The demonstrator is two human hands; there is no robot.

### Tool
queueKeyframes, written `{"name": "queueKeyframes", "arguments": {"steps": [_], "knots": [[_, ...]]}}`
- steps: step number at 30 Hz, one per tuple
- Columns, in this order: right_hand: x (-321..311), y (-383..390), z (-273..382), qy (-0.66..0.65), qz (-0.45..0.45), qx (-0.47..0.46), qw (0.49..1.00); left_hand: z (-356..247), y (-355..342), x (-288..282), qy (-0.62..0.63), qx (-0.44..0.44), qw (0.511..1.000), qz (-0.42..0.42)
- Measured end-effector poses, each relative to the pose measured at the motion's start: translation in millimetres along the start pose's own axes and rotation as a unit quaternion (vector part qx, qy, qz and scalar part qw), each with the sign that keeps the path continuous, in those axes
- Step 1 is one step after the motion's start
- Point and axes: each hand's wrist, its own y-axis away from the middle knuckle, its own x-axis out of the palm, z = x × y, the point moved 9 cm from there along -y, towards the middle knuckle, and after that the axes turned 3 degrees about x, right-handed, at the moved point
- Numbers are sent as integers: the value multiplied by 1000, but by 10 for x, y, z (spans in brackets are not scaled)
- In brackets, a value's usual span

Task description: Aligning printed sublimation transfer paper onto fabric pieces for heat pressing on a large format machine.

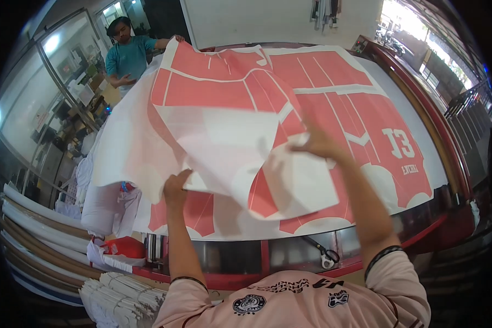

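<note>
A large thin sheet (207,90), printed coral red with white lines and jersey-like panel shapes, is lifted and curling, its pale underside (224,136) turned up in the middle. My left hand (176,186) is closed on its near left edge. Over the folded part, at the right, my right hand (318,143) is blurred, thumb and fingers apart; whether it touches the sheet is unclear. Beneath lies a second sheet (366,120) with similar coral panels, flat on the wide table. A co-worker's hand (178,38) holds the far left corner of the lifted sheet.
The table is a red-framed machine bed (442,164) with a long roller along its right side. Black-handled scissors (326,257) lie on the near edge. Rolls of material (43,218) are stacked at the left, beside bundled white cloth (123,295). The co-worker (128,57) stands at the far left.
</note>
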Motion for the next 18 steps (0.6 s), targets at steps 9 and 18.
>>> {"name": "queueKeyframes", "arguments": {"steps": [9,18], "knots": [[2440,-54,-914,-547,-161,298,766,-192,597,701,-74,-28,984,160],[-1590,-356,-338,-265,-511,-125,808,20,1090,1030,-33,-24,978,204]]}}
